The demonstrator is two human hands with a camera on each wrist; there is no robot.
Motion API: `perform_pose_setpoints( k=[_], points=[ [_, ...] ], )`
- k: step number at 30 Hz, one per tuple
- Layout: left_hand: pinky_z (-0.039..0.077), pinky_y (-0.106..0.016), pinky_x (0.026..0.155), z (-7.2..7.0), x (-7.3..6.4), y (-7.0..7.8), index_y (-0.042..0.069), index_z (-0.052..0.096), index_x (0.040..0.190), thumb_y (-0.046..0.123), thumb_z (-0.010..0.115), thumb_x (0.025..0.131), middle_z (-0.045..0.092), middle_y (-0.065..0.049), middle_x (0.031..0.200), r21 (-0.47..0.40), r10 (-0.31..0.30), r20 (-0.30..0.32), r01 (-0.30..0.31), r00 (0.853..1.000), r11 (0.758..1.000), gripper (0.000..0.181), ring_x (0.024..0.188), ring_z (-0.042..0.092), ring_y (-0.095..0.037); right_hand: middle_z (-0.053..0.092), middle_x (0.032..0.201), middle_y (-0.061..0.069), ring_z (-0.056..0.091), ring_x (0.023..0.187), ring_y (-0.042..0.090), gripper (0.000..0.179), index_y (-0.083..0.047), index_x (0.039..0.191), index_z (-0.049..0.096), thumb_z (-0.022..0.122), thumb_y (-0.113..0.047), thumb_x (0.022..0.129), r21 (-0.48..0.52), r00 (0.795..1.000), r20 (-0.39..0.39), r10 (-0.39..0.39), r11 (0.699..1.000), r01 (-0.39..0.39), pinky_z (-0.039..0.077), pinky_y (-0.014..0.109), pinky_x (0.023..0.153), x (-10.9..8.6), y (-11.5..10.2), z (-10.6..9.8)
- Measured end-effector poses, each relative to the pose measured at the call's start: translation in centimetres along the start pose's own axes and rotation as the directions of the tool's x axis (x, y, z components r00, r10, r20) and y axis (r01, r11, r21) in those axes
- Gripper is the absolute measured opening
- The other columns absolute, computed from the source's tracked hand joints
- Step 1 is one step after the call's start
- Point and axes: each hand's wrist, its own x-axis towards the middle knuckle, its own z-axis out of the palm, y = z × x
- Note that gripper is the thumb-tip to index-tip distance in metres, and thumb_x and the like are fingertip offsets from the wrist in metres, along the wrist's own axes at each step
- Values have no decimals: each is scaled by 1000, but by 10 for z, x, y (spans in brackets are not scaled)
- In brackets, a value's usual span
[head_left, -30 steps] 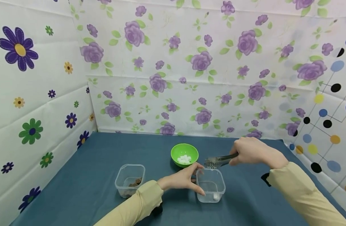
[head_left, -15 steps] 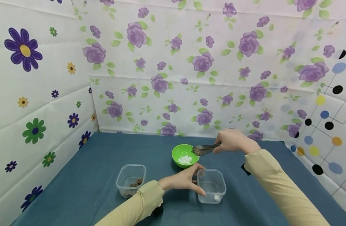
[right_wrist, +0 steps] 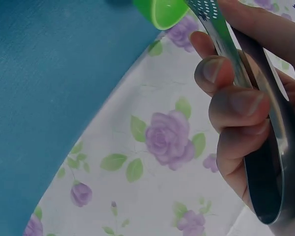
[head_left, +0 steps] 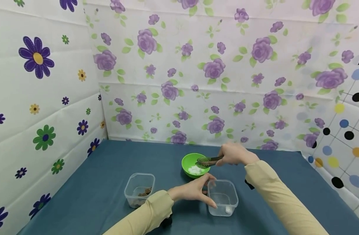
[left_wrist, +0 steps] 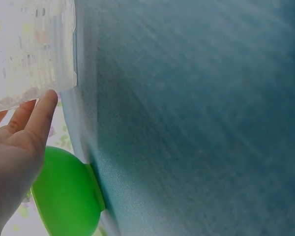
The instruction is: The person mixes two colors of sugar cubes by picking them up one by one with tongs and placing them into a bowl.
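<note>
My left hand (head_left: 194, 190) holds the left side of a clear plastic container (head_left: 232, 192), thumb at the front corner, fingers at the back. One white cube (head_left: 228, 210) lies in that container's front right corner. My right hand (head_left: 234, 154) grips metal tongs (head_left: 216, 158) with perforated ends. Those ends are inside the rim of a green bowl (head_left: 188, 161), over several white cubes (head_left: 194, 170); whether they touch any is unclear. In the left wrist view, fingertips (left_wrist: 50, 98) meet the container wall (left_wrist: 64, 44). The right wrist view shows fingers (right_wrist: 238, 105) curled round the tongs (right_wrist: 285, 142).
A second clear container (head_left: 129, 186) with several brown pieces (head_left: 146, 192) stands left of my left forearm. Everything rests on a blue tabletop (head_left: 88, 195). A floral sheet (head_left: 173, 98) rises behind, with patterned sheets on both sides.
My right hand has moved left with the tongs, from above the container to the green bowl, and their ends have come down into it. My left hand has stayed at the container.
</note>
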Motion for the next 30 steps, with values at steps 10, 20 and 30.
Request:
perform_pose_setpoints(
  k=[10, 20, 30],
  points=[
    [41, -22, 90, 1, 1, 1, 13, 27, 134, 9, 65, 85, 29, -4, 134, 15, -18, -11, 18, 1000, 1000, 61, 118, 34, -19, 53, 51, -2, 50, 40, 15, 36, -7, 102, 70, 70, -35, 79, 40, 1000, -11, 10, 999, -10, 43, 27, 38, -35, 12, -24],
    [41, -22, 90, 3, -4, 1, 14, 27, 135, 11, 67, 84, 25, -2, 137, 16, -27, -37, 27, 999, 999, 64, 119, 32, -18, 50, 43, 1, 41, 33, 12, 20, -18, 85, 73, 74, -34, 74, 73, 993, 117, 30, 997, -38, 47, 27, 42, -75, 0, -36],
    [40, -22, 91, 4, -2, 0, 10, 27, 135, 11, 67, 83, 32, -6, 129, 45, -4, -35, 5, 999, 999, 65, 118, 34, -24, 49, 41, 0, 44, 35, 13, 25, -20, 51, 62, 76, -25, 71, -113, 968, 243, 64, 993, -38, 46, 29, 44, -75, -22, -11]
  ],
)
